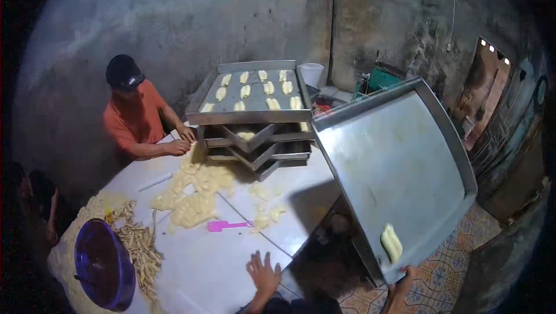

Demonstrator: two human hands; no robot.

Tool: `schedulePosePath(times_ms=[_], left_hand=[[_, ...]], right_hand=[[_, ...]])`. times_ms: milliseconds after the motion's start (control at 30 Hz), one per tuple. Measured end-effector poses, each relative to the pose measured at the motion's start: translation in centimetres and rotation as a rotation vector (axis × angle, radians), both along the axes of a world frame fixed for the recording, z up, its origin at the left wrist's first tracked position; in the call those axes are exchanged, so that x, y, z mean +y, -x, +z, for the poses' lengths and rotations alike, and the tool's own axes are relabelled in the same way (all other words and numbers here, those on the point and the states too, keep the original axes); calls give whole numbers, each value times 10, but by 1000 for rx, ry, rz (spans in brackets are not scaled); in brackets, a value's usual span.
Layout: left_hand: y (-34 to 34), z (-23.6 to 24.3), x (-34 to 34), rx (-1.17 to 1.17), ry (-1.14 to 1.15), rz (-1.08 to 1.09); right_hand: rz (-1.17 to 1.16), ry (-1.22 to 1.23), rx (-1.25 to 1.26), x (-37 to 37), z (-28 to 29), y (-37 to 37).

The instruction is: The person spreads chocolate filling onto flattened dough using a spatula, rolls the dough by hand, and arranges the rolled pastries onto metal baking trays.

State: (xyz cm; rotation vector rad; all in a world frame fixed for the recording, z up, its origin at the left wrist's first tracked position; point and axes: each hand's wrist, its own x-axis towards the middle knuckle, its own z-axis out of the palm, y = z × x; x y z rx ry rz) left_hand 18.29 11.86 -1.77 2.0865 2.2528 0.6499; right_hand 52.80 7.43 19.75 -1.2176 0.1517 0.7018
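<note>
My left hand (263, 272) hovers over or rests on the near edge of the white table, fingers spread and holding nothing. At the near right corner of a big metal baking tray (399, 157), my right hand (403, 282) has its fingers closed round the rim. One pale, ridged piece of shaped dough (391, 243) lies inside this tray close to that hand. The tray tilts beside the table. Beyond my left hand a pink spatula (229, 226) lies on the tabletop.
Crosswise stacked metal trays (249, 118) hold shaped dough at the table's far side. Rolled-out dough (194, 198), a white rod (155, 182), dough strips (139, 244) and a dark blue basin (103, 265) lie left. A co-worker in orange (139, 120) handles dough across the table.
</note>
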Motion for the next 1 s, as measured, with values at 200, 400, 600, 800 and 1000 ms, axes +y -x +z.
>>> schedulePosePath(times_ms=[200, 400, 600, 800, 1000], left_hand=[[-12, 9, 11, -96, 23, -162], [3, 14, 9, -76, -62, -224], [8, 26, 5, -178, 0, -199], [12, 31, 23, -221, -16, -163], [33, 50, 9, -153, -12, -80]], right_hand=[[347, -444, -459, 158, 34, 57], [437, -542, -53, 387, 127, 198], [559, -402, -147, 467, 126, 279], [1203, -566, -167, 421, 120, 225], [1288, -443, -1103, 300, -5, 162]])
